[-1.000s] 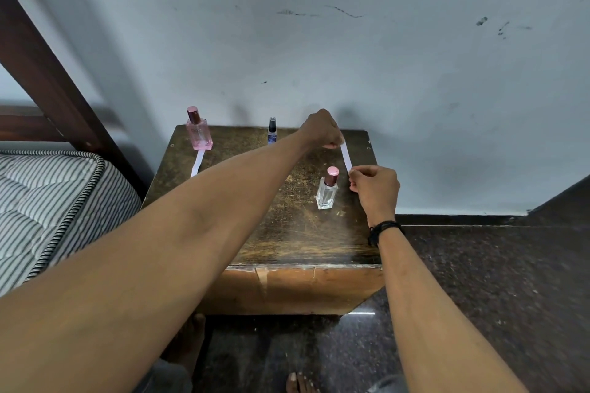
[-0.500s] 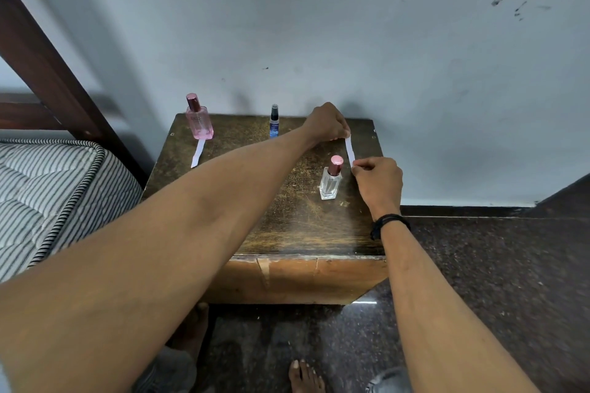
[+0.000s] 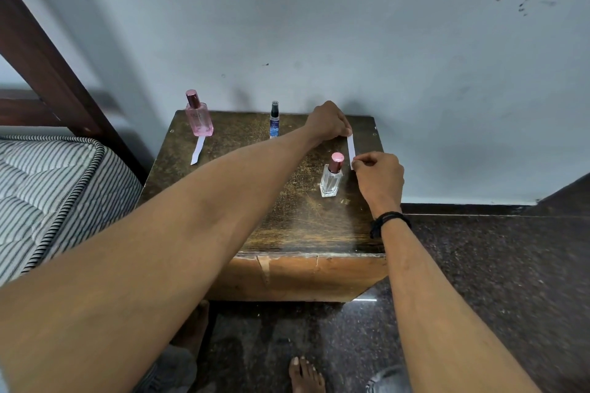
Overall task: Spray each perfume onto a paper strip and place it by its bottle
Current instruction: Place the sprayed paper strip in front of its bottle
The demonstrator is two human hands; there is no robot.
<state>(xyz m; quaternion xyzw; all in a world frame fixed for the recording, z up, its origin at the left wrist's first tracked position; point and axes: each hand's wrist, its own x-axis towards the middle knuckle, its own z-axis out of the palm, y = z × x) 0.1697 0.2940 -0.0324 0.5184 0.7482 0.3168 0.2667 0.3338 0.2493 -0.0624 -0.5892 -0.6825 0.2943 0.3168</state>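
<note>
Left hand [image 3: 329, 123]: pinching the paper strip's [image 3: 351, 147] far end, keeping it taut
Right hand [image 3: 378, 174]: pinching the near end, laying it beside the clear bottle [image 3: 332, 176]

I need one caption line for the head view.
Both hands hold a paper strip beside the clear perfume bottle on a wooden table.

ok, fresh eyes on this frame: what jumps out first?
Both hands pinch one paper strip over the wooden table's back right part: left hand at its far end, right hand at its near end. The clear bottle stands just left of it. At back left, a pink bottle already has a strip.
</note>
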